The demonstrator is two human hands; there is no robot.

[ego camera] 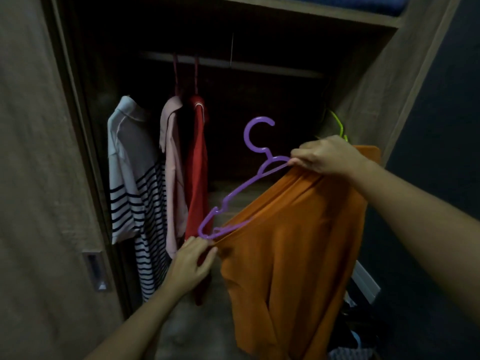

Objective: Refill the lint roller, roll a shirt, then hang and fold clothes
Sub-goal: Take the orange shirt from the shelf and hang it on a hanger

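Observation:
An orange shirt (293,250) hangs in front of an open wardrobe, partly threaded onto a purple plastic hanger (246,183) that tilts down to the left. My right hand (327,157) grips the shirt's neck together with the hanger just below its hook. My left hand (193,263) pinches the shirt's edge at the hanger's lower left tip. The hanger's right arm is hidden inside the fabric.
Three garments hang from the wardrobe rail (233,64): a white striped shirt (135,193), a pink shirt (172,178) and a red shirt (198,172). A green hanger (339,126) peeks behind my right hand. The wardrobe door (39,178) stands left. Clothes lie low right.

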